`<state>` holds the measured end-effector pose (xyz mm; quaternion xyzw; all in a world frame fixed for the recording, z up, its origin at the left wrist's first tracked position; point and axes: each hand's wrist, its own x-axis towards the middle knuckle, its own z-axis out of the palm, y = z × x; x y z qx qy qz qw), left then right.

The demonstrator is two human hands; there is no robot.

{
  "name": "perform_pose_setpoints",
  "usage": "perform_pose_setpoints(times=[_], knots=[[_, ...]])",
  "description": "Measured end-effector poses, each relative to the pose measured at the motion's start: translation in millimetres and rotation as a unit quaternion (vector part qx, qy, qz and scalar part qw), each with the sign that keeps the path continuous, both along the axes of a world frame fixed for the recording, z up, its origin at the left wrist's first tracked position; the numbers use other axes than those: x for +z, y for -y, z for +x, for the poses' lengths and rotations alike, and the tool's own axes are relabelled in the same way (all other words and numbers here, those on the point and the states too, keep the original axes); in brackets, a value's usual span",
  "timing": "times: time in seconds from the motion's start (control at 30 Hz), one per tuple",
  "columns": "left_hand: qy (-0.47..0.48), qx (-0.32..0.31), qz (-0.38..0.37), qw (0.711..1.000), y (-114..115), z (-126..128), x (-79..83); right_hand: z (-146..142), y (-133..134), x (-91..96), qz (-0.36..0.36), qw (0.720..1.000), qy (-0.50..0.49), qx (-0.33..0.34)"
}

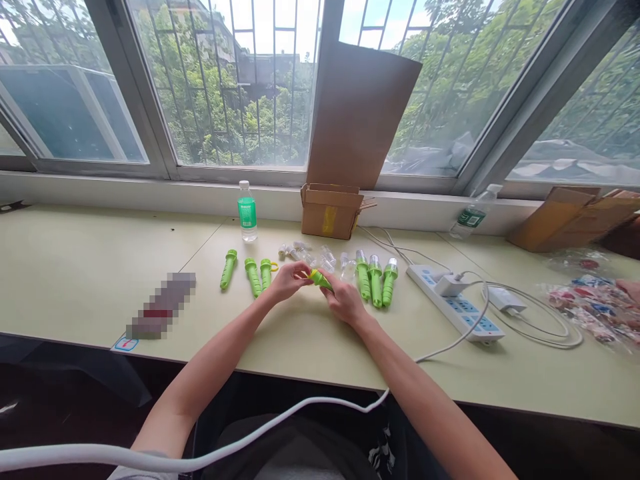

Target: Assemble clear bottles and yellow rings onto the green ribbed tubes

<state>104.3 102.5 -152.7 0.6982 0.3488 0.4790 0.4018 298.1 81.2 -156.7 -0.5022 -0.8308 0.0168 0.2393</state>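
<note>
My right hand (345, 299) is wrapped around a green flashlight handle (323, 281), held tilted just above the table. At its upper end is a yellow ring (313, 274), pinched by the fingers of my left hand (290, 279). Left of my hands lie three green handles: one apart (229, 269) and a pair (253, 277), one of which has a yellow loop (274, 267). Beyond my hands are clear plastic caps (327, 257) and small whitish parts (290, 251). Three green flashlights (375, 280) with clear or silvery heads lie to the right.
A water bottle (247, 212) and a small cardboard box (327, 212) stand at the back. Rightward are a power strip (457, 307) with chargers and cables, a tilted bottle (475, 213) and bagged items (595, 303). A white cable (280, 427) crosses before me. Part of another person's hand (627, 288) shows far right.
</note>
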Motion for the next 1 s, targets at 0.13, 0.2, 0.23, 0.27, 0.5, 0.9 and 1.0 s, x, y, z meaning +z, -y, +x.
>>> perform_pose_setpoints(times=[0.13, 0.2, 0.23, 0.27, 0.5, 0.9, 1.0], knots=[[0.013, 0.0, -0.004, 1.0, 1.1, 1.0, 2.3, 0.6, -0.5, -1.8, 0.005, 1.0, -0.024, 0.007], [0.018, -0.005, -0.014, 1.0, 1.2, 1.0, 3.7, 0.9, -1.1, -3.0, 0.005, 0.999, -0.038, 0.011], [0.019, -0.006, -0.018, 1.0, 1.2, 1.0, 4.2, 1.0, -1.4, -3.5, 0.006, 0.999, -0.045, 0.014], [0.019, -0.008, -0.019, 1.0, 1.1, 1.1, 4.5, 1.1, -1.8, -3.9, 0.006, 0.998, -0.052, 0.019], [0.04, -0.015, -0.017, 0.999, -1.1, 2.8, 0.0, 0.9, -2.4, -4.3, 0.006, 0.997, -0.069, 0.031], [0.019, -0.005, -0.011, 1.0, -0.8, 0.1, 1.3, 2.0, -0.9, -2.5, -0.003, 0.998, -0.057, 0.033], [0.022, 0.001, -0.011, 1.0, 0.5, 0.6, 1.9, 2.6, -1.9, -3.8, -0.004, 0.997, -0.073, 0.039]])
